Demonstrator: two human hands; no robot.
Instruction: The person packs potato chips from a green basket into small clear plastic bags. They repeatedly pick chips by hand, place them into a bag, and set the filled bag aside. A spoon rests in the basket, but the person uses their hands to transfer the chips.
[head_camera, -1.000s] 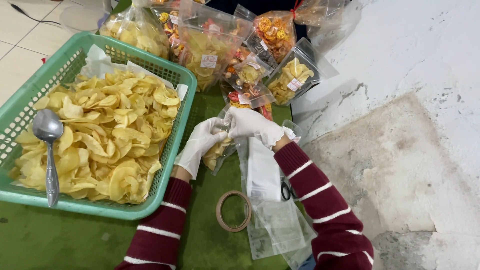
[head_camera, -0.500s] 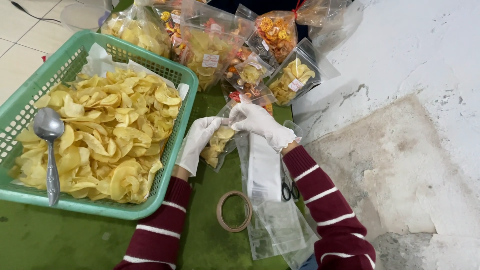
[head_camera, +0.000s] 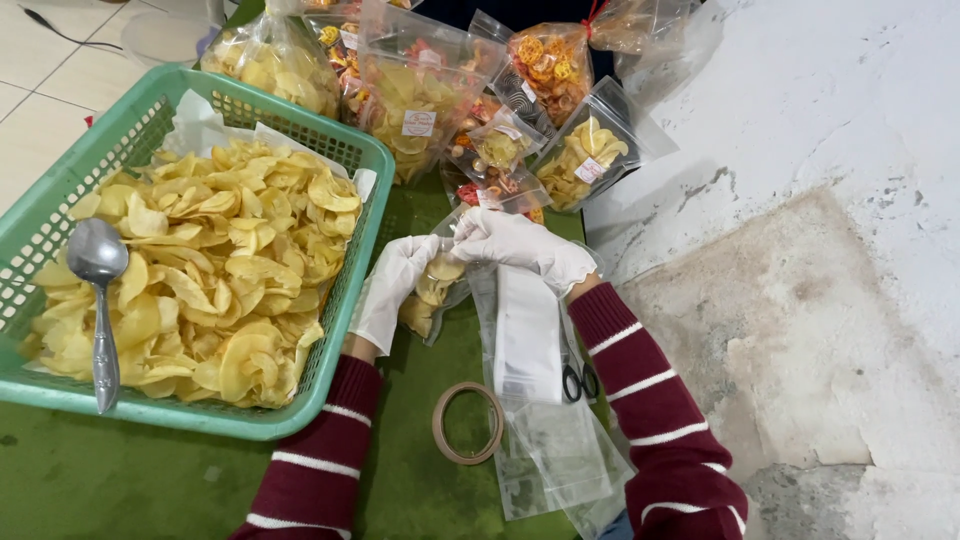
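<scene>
Both gloved hands, left hand (head_camera: 392, 290) and right hand (head_camera: 515, 243), grip a clear chip-filled pouch (head_camera: 432, 290) (top seemingly unsealed).

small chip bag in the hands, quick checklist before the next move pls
1. Both hands on the bag: left hand supports the small chip bag from the side, right hand pinches its top. ok
2. Bag has chips inside: yellow chips show through the clear plastic. ok
3. Bag mouth closed: hidden under the right hand's fingers. cannot tell
4. Tape within reach: tape roll lies on the green mat between the forearms. ok
5. Scissors at hand: black scissors lie half under the right forearm, beside the empty clear bags. ok
6. Spoon ready: metal spoon rests on the chips in the green basket. ok
</scene>
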